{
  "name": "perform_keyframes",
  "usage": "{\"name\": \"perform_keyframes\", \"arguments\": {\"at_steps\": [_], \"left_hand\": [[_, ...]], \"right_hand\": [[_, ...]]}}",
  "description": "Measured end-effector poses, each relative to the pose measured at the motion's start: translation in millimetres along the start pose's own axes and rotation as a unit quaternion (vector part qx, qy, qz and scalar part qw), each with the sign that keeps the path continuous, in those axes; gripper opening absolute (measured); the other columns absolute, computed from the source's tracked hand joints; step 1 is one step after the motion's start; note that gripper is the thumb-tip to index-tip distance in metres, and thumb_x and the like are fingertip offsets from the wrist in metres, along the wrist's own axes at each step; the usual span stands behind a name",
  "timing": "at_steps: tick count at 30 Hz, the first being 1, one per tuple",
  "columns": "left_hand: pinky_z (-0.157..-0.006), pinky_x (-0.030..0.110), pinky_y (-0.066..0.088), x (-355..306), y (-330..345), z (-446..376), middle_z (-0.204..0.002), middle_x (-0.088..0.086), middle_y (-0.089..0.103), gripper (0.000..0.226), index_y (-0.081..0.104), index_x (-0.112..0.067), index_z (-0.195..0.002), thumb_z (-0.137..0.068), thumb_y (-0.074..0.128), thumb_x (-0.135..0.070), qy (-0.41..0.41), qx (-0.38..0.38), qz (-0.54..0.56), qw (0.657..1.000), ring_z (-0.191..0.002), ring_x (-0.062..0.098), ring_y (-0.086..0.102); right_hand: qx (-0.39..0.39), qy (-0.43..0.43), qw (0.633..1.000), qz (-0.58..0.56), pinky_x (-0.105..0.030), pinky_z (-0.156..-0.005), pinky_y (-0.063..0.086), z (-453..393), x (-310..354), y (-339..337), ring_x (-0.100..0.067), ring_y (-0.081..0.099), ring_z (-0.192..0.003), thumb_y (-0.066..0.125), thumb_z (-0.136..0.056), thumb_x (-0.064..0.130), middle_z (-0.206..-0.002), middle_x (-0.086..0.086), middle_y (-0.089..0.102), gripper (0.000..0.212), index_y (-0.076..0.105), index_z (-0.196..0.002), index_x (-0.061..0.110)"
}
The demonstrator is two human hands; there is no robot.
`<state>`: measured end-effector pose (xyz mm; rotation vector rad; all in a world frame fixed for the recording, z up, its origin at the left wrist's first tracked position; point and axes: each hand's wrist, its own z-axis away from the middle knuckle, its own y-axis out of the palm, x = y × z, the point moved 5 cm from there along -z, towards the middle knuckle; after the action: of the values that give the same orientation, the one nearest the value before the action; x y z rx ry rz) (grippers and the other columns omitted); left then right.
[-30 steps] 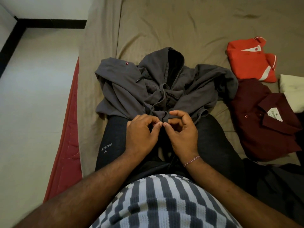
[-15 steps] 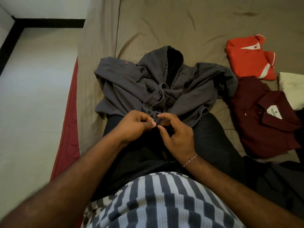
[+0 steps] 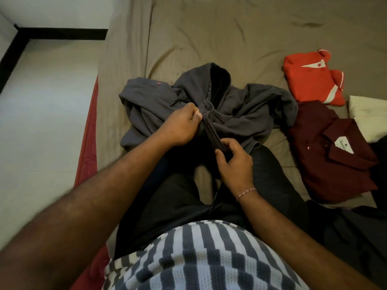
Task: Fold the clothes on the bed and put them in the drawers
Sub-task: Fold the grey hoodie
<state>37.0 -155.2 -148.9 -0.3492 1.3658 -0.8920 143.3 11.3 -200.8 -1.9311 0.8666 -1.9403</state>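
Both hands work the grey hoodie point(image 3: 247, 114) at bed point(image 3: 209, 34) centre, left hand point(image 3: 180, 127) pinching its front at 11 o'clock, right hand point(image 3: 232, 162) gripping the hem, seemingly zipping before folding.

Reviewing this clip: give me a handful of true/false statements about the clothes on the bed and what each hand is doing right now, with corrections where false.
1. Both hands have a grip on the grey hoodie. True: the left hand and the right hand each pinch its front edge.
2. The red shirt lies crumpled and unfolded. False: it lies folded on the bed sheet.
3. The maroon shirt lies folded, nearer the person than the red shirt. True.
4. The grey hoodie is already folded. False: it lies bunched and rumpled.
5. The right hand rests open on the bed sheet. False: it pinches the hoodie.
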Motion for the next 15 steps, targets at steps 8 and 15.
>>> {"name": "perform_keyframes", "arguments": {"at_steps": [8, 15], "left_hand": [[-0.086, 0.038, 0.057, -3.6, -18.1, -11.3, -0.091, 0.0, 0.074, 0.008, 0.071, -0.023, -0.098, -0.099, 0.064, -0.023, 0.001, 0.087, 0.202, 0.975, -0.085, 0.02, 0.069], [-0.088, 0.034, 0.054, 55.5, -24.4, 36.5, -0.108, -0.007, 0.064, 0.019, 0.066, -0.021, -0.113, -0.095, 0.07, -0.023, 0.095, -0.083, -0.053, 0.991, -0.097, 0.009, 0.061]], "right_hand": [[-0.038, 0.058, 0.995, -0.07, -0.017, -0.077, 0.051, -7.2, -12.8, -5.4, -0.004, 0.066, -0.088, 0.074, -0.092, 0.021, -0.094, 0.007, 0.072, 0.004, 0.074, -0.096, 0.02], [-0.009, 0.097, 0.988, -0.122, -0.014, -0.072, 0.053, -6.0, -19.4, -0.5, -0.003, 0.07, -0.081, 0.077, -0.091, 0.019, -0.086, 0.01, 0.075, 0.002, 0.077, -0.093, 0.018]]}}
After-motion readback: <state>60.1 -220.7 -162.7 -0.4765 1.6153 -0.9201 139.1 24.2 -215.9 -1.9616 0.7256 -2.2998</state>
